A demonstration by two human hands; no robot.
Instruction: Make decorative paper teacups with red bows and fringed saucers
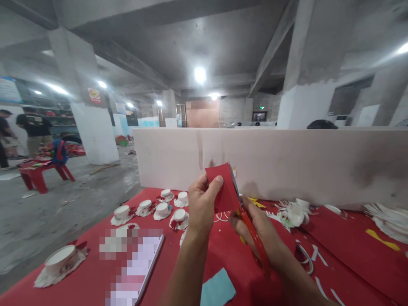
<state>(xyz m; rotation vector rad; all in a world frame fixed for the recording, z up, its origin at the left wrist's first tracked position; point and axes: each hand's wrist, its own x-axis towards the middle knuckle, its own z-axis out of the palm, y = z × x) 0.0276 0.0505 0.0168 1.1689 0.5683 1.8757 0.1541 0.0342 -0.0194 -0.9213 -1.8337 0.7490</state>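
Note:
My left hand (204,199) pinches a piece of red paper (225,193) between thumb and fingers, holding it up above the red-covered table (105,242). In my right hand (255,221) is a pair of scissors (255,238) with orange-red handles. Their grey blades lie along the right edge of the red paper. Whether the blades are fully closed I cannot tell. Below my hands a light blue piece of paper (219,287) rests on the table. My fingers partly hide the scissor handles.
Several upturned white paper cups (162,209) with frilled rims stand at the left, near a phone (143,267). White cut strips (320,255) and yellow scraps (382,240) lie at the right. A pale partition (270,163) borders the table's far side. People (33,127) stand far left.

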